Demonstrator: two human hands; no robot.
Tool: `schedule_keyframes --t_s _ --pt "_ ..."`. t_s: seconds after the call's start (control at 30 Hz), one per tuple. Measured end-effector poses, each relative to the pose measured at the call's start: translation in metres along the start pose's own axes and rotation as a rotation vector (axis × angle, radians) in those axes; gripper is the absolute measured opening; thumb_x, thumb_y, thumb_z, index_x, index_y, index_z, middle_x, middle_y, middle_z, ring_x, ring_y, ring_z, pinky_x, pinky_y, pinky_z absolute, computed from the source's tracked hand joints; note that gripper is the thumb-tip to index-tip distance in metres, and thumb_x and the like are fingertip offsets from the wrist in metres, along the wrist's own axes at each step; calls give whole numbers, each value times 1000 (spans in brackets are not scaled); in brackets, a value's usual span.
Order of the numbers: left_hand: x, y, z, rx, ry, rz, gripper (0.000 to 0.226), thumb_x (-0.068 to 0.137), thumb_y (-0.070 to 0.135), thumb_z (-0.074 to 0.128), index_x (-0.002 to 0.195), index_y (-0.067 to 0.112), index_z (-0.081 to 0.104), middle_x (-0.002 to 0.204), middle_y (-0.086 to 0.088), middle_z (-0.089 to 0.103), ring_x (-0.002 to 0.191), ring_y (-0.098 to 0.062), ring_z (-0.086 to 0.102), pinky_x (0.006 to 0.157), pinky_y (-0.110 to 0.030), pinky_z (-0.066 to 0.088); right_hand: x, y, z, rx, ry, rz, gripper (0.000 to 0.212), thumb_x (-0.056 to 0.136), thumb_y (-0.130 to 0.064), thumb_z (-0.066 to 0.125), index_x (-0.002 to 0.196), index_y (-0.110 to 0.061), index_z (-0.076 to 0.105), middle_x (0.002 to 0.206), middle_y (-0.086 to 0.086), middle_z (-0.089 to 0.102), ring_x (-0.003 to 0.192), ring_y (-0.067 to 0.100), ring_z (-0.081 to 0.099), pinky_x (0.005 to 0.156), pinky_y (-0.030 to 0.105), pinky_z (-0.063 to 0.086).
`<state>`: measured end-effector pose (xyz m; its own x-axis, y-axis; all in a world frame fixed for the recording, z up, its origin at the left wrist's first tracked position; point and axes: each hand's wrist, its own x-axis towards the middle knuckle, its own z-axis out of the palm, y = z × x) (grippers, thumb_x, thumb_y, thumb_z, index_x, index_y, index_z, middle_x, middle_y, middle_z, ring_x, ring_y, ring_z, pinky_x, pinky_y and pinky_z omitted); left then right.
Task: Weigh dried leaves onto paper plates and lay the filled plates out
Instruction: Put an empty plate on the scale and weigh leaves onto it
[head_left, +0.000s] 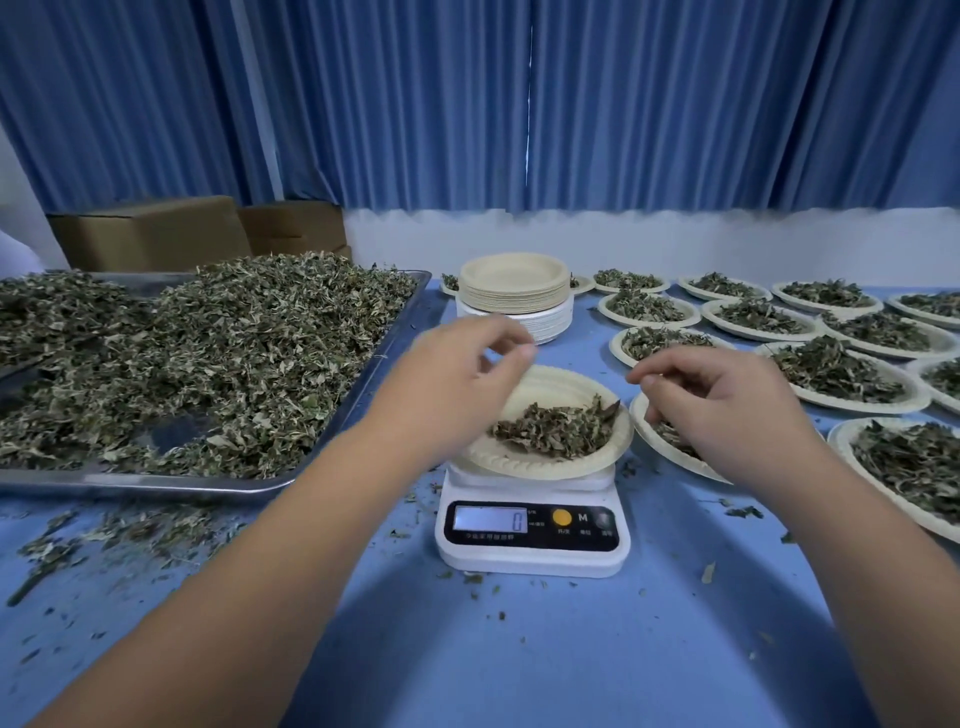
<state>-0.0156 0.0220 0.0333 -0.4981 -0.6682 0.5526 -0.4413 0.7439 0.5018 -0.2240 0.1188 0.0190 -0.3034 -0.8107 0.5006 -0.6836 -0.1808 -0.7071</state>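
While a small heap of dried leaves (556, 428) lies in the paper plate (519, 460) on the digital kitchen scale (532, 545), the display (491, 518) reads 0, so I would not trust that figure for the portion. This plate sits tilted, and its right rim is close against the neighbouring filled plate (654, 441); whether the 2 touch I cannot tell. If they do, the reading could be false, and a nudge could slide the tilted plate off and spill it.

Above the plate's far-left rim hovers the left hand (457, 379), its grip loose, thumb and forefinger near each other with nothing visible between them. Over the neighbouring plate hangs the right hand (727, 395), fingers curled downward; whether its grip has leaves I cannot tell. Either wrist brushing the plate would upset the weighing.

Behind stands a stack of empty plates (514, 291). Rows of filled plates (841, 371) spread to the right, and a metal tray (395, 332) of loose leaves sits to the left. Crumbs litter the blue surface (519, 649).
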Motion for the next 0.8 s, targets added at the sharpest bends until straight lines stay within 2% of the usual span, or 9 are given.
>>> schedule_keyframes --t_s 0.1,0.2,0.27,0.33,0.4,0.5,0.57,0.7,0.8 --pt "-15 -23 -33 268 89 -185 18 94 40 49 100 33 65 97 14 64 84 -7 60 76 -32 51 0 1 1 -27 -23 -1 29 89 -8 59 78 -32 70 61 -9 66 47 2 51 45 9 37" --pt "-34 -50 -62 630 49 -479 28 95 46 42 102 30 63 95 2 64 81 -22 60 73 -36 52 0 1 3 -41 -37 -13 31 89 -6 59 77 -32 70 62 -9 66 46 4 48 45 11 37" --pt "-45 -66 -73 797 -37 -671 41 94 54 38 112 26 61 110 -7 61 98 -32 59 83 -41 49 0 0 4 -43 -37 -17 30 89 -6 60 78 -32 70 63 -8 66 45 4 47 45 10 36" --pt "-54 -82 -79 826 -144 -825 53 92 62 34 122 24 55 125 -12 53 113 -36 52 93 -45 43 -1 -1 4 -42 -34 -18 30 88 -5 59 77 -32 70 62 -7 66 44 4 46 44 10 35" --pt "-59 -95 -84 728 -227 -921 61 90 68 31 124 21 51 131 -15 49 116 -38 50 98 -46 42 -2 -2 5 -44 -31 -12 31 88 -5 59 77 -31 70 61 -7 66 43 3 46 43 10 34" --pt "-61 -102 -87 634 -250 -916 61 89 70 31 119 20 51 125 -15 52 110 -36 53 96 -46 45 -3 -3 5 -65 -28 -14 32 88 -4 59 76 -31 70 61 -7 66 42 4 45 42 10 34" --pt "-62 -100 -86 634 -226 -856 54 90 68 33 110 23 54 114 -10 57 103 -32 56 93 -44 48 -2 -3 6 -74 -27 -15 32 88 -5 60 75 -33 70 60 -7 66 44 6 47 43 11 36" --pt "-64 -93 -78 610 -129 -741 34 90 63 41 94 33 56 79 2 60 73 -22 60 71 -35 53 -2 -3 7 -96 -23 -9 34 88 -6 60 74 -36 69 59 -11 66 49 11 52 45 15 40" --pt "-64 -90 -73 582 -93 -675 29 92 57 43 87 33 58 70 3 59 63 -19 58 60 -30 49 -3 -3 7 -109 -20 -20 35 88 -7 61 72 -38 68 58 -11 66 53 17 56 48 19 41"
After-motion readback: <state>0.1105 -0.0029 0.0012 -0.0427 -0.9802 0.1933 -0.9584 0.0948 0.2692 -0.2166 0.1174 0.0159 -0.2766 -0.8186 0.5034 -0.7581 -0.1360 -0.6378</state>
